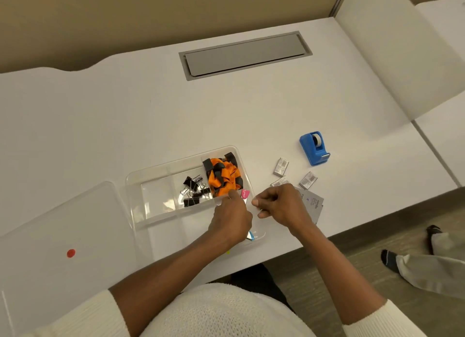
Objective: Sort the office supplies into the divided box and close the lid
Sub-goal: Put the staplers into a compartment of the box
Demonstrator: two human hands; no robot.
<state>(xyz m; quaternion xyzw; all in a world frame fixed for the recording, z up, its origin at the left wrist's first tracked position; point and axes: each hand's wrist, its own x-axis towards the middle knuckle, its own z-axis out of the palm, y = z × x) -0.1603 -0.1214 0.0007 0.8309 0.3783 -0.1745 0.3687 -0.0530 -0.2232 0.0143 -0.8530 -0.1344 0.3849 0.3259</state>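
The clear divided box (136, 185) sits on the white desk. Its far right compartment holds an orange and black lanyard (224, 175); the middle one holds several black binder clips (193, 192). My left hand (230, 221) is over the box's near right compartment, fingers closed on colourful items with a pink tip (245, 193) and a blue end (251, 235). My right hand (279, 206) hovers just right of the box, fingers curled, thumb and forefinger pinched; whether it holds anything is hidden. The clear lid (63, 231) with a red dot lies flat to the left.
A blue tape dispenser (314, 149) stands to the right. Three small staple boxes (281, 167) (308, 180) (279, 182) and grey cards (313, 206) lie by my right hand. A grey cable hatch (245, 55) is at the back. Another person's socked feet (392, 260) are on the floor.
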